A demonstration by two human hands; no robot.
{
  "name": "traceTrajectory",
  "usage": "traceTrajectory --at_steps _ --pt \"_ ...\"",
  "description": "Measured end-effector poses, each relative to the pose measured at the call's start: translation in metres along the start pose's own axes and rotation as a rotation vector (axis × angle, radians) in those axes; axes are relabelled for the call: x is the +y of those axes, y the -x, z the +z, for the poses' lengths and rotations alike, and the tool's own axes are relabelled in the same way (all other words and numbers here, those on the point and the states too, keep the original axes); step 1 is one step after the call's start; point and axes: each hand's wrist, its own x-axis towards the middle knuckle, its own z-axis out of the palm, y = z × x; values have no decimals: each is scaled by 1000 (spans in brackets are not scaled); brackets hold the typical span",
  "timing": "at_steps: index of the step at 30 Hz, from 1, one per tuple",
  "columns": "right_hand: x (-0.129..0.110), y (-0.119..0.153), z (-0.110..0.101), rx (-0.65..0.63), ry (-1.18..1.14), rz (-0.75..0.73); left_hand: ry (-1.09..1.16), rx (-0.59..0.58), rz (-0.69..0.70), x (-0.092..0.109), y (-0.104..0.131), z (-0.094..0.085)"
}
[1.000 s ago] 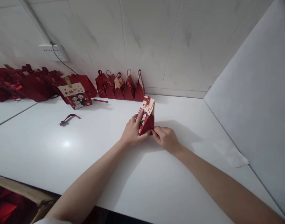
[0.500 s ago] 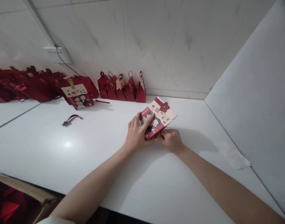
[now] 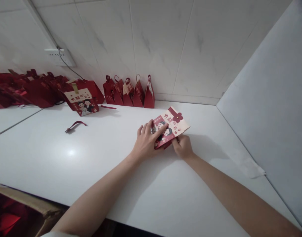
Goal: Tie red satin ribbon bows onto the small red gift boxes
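Note:
A red and cream paper gift box [image 3: 176, 127], printed with a cartoon couple and closed with a red flower tab, is tilted just over the white table. My left hand [image 3: 146, 140] grips its left end, thumb lying across the printed front. At the lower right edge is my right hand [image 3: 184, 146], its fingers curled in against the side; their tips are hidden by the box. A loose dark red strap [image 3: 76, 125] lies to the left, and another flat red strap [image 3: 108, 107] rests farther back.
Several small red boxes with loop handles [image 3: 139, 94] stand along the tiled wall. Left of them are a cream-topped gift box [image 3: 84, 102] and a cluster of red bags [image 3: 37, 90]. A cardboard carton [image 3: 39, 205] holds red items at lower left. A white panel [image 3: 274, 98] rises on the right.
The gift box has shifted slightly right and tipped, showing more of its underside. My right hand has moved a little right along its edge; my left hand keeps its hold.

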Motion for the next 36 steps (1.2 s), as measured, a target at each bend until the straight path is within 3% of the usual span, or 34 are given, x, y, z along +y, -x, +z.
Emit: traceTrajectory --at_steps 5,11,16,22,25,31,34,36 --pt "2 -2 1 59 -39 90 -26 -9 -70 3 1 4" --pt "5 -2 3 60 -75 138 26 -96 -4 -5 -3 -7" --pt "4 -4 3 5 -146 122 100 -66 -125 -8 -2 -2" --pt "-8 -4 3 -52 -210 8 437 -124 -192 -36 -6 11" --pt "-9 -5 1 -50 -210 -45 526 -55 -293 -53 -9 17" --pt "-3 -8 6 102 -311 143 551 201 -485 -62 -8 20" --pt "5 -8 13 94 -419 283 723 217 -458 -53 -6 14" --pt "9 -8 16 88 -475 361 917 150 -391 -48 -7 13"
